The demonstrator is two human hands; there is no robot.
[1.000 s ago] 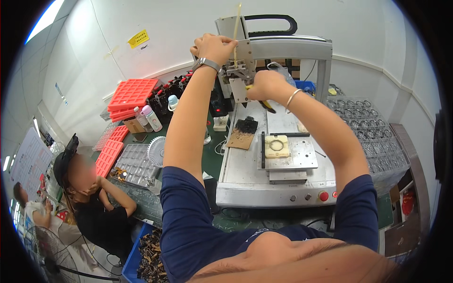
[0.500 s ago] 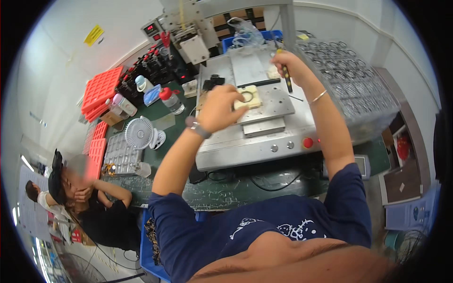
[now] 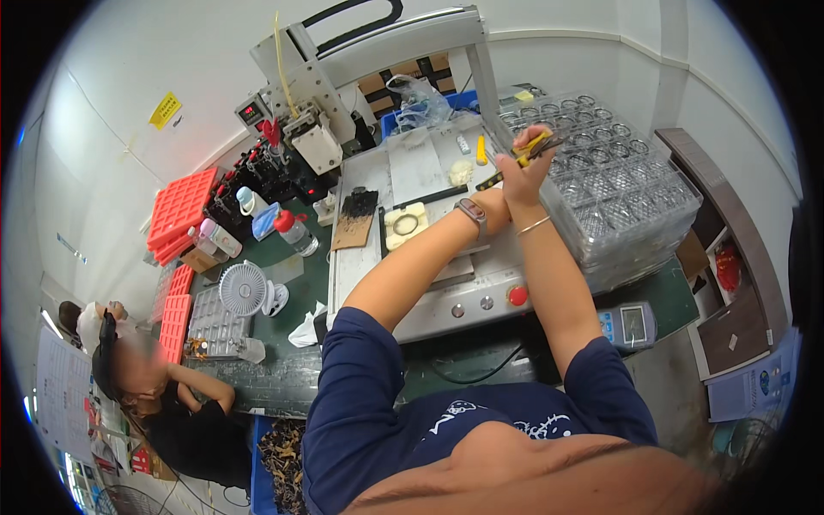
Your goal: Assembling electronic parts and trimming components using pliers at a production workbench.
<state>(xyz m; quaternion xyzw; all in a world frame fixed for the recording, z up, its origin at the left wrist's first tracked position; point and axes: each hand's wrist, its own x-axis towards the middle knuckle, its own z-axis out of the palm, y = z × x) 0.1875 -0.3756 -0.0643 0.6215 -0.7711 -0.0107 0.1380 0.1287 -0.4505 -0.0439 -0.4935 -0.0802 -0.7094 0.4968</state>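
Note:
My right hand (image 3: 524, 176) is raised over the right side of the machine bed, closed around pliers (image 3: 539, 148) with yellow and black handles and dark metal jaws. Reaching across, my left hand (image 3: 492, 206) is at my right wrist, which covers its fingers. To the left of my left hand, a dark ring (image 3: 405, 225) lies in a cream square holder (image 3: 415, 211) on the silver machine bed (image 3: 412, 172). Behind the holder are a yellow-handled tool (image 3: 481, 150) and a whitish crumpled wad (image 3: 461, 172).
Stacked clear trays (image 3: 627, 180) of rings stand at the right. A red button (image 3: 517, 296) sits on the machine front. At left are a red-capped bottle (image 3: 296, 233), a small white fan (image 3: 244, 289) and red trays (image 3: 184, 209). A co-worker (image 3: 184, 412) sits at the lower left.
My left hand has moved right from over the ring holder to my right wrist. The pliers have turned in my right hand, their jaws now pointing right. The view has shifted.

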